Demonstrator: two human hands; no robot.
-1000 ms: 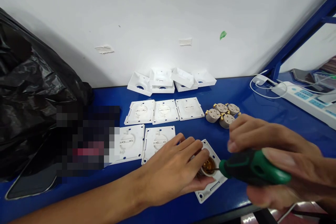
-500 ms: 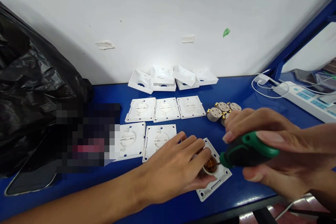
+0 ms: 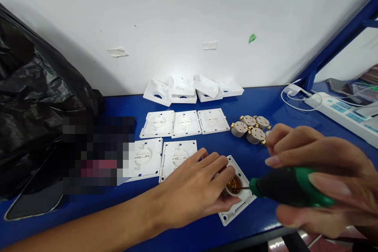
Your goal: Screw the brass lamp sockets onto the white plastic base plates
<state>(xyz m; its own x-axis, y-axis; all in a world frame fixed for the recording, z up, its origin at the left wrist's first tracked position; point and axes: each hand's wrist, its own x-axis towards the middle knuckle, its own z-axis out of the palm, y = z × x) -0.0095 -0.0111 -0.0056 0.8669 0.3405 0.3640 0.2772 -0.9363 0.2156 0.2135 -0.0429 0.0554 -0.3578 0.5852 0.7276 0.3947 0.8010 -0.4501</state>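
Note:
My left hand [image 3: 201, 189] is closed round a lamp socket [image 3: 234, 186], with its copper-coloured inside facing right. The socket rests on a square white base plate [image 3: 236, 209], tilted on the blue table. In my right hand [image 3: 321, 153] is a screwdriver [image 3: 283, 187] with a green and black handle. Its thin shaft points left into the mouth of the socket; the tip is hard to make out. Right of centre, several loose lamp sockets [image 3: 256, 135] with yellow metal tabs lie in a group.
Several white base plates [image 3: 186, 123] lie in two rows. White square covers [image 3: 206, 86] lean near the wall. A black plastic bag [image 3: 35, 82] and a dark phone [image 3: 35, 189] are at the left, by a blurred-out patch. A power strip [image 3: 339, 106] with white cables lies right.
My right hand and the screwdriver have moved right, baring more of the shaft and more of the loose sockets. My left hand keeps its hold on the socket and base plate.

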